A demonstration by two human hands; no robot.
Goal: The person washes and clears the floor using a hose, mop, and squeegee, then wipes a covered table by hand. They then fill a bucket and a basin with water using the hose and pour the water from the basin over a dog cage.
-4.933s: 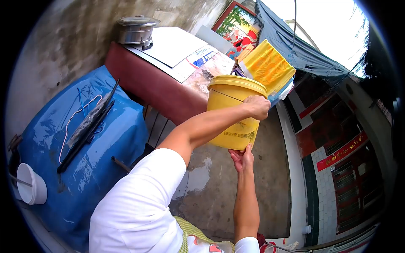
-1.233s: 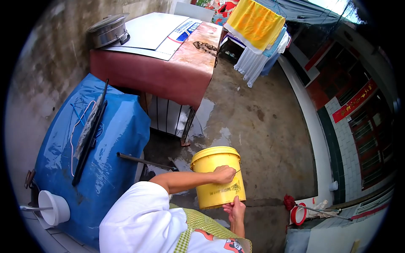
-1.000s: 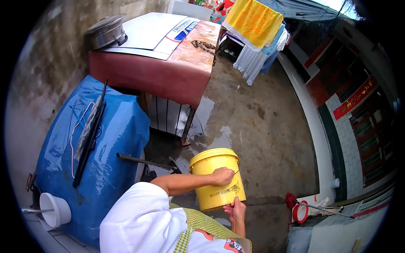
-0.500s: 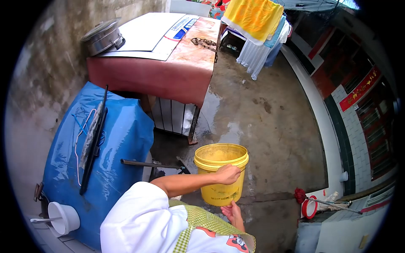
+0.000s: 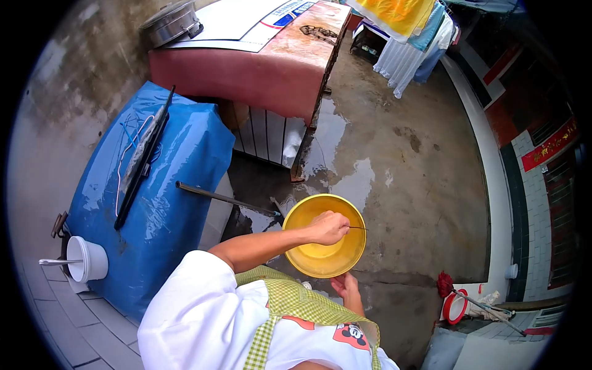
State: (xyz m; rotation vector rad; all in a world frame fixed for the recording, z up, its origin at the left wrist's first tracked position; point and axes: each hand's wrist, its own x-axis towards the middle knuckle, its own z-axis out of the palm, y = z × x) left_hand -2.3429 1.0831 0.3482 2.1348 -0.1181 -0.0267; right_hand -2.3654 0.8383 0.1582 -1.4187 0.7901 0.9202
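A yellow plastic bucket (image 5: 297,254) hangs in front of my body, its round mouth tipped up toward me and its inner wall showing. My left hand (image 5: 330,228) is closed on the bucket's thin wire handle (image 5: 359,228), across the mouth. Below the near side, my right hand (image 5: 347,287) grips the bucket low down; its fingertips are partly hidden beneath it. I see no contents in the bucket. A green checked apron (image 5: 296,302) covers my front.
A blue tarp-covered heap (image 5: 179,148) stands at left, with a dark metal pipe (image 5: 225,198) sticking out beside the bucket. A white tub (image 5: 95,259) sits at the lower left. Wet concrete (image 5: 425,203) lies ahead; a red-rimmed basin (image 5: 455,307) and mop (image 5: 445,283) are at right.
The bucket has tilted from nearly upright so that its mouth faces me. Both hands have stayed on it. The view has swung downward, so the surroundings sit higher.
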